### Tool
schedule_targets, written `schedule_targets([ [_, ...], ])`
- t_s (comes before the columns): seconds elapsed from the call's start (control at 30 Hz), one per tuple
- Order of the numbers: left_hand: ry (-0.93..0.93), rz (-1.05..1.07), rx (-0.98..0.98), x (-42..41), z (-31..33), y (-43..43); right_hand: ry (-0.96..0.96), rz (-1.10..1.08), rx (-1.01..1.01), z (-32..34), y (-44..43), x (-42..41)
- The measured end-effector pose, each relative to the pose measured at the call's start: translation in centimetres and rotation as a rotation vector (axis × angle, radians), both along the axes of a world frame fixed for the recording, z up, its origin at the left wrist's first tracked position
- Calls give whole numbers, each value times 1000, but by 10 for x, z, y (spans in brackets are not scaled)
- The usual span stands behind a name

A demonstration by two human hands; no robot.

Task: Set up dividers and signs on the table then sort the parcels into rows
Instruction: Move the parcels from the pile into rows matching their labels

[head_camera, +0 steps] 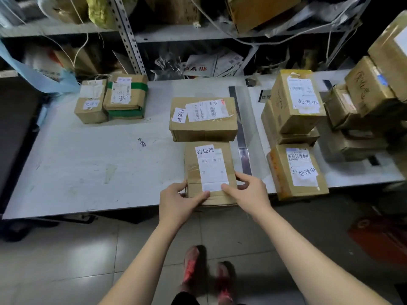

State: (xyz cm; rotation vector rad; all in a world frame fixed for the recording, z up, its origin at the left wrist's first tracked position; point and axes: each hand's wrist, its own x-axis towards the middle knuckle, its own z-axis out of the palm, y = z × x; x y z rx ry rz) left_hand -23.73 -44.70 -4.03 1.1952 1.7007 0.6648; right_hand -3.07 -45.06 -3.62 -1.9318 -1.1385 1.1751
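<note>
— Why here on the table (88, 172)?
— The bigger 待处理 box (203, 119) starts this row, left of the divider strip (241, 128). My parcel (209, 170) lies just before it, at the near edge. My left hand (176, 201) and right hand (248, 192) grip its near end, thumbs on top, to line it straight.

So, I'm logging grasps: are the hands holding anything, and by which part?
Both hold the near parcel by its near end: left hand on the left corner, right hand on the right.
</note>
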Motion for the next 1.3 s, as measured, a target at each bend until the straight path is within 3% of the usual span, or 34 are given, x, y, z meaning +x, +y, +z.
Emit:
schedule_targets([
  [0.23, -16, 65, -20, 12, -27, 5, -29, 25, -23, -21, 11, 7],
  [0.43, 14, -3, -36, 9, -28, 6, -211, 131, -36, -16, 18, 7],
  [0.57, 339, -211, -27, 2, -13, 12, -490, 212, -99, 1, 26, 0],
  [0.67, 575, -304, -27, -15, 6, 21, -709, 297, 10, 21, 40, -12],
  [0.87, 895, -284, 117, -87, 54, 55, -713, 551, 278, 59, 98, -59],
  [1.0, 1024, -251, 155, -152, 75, 95, -770, 674, 340, 84, 145, -118],
  [1.13, 1059, -208, 176, -226, 85, 148, -780, 715, 385, 94, 193, -192],
  [1.3, 970, -211, 173, -323, 74, 219, -727, 670, 328, 87, 251, -288],
])
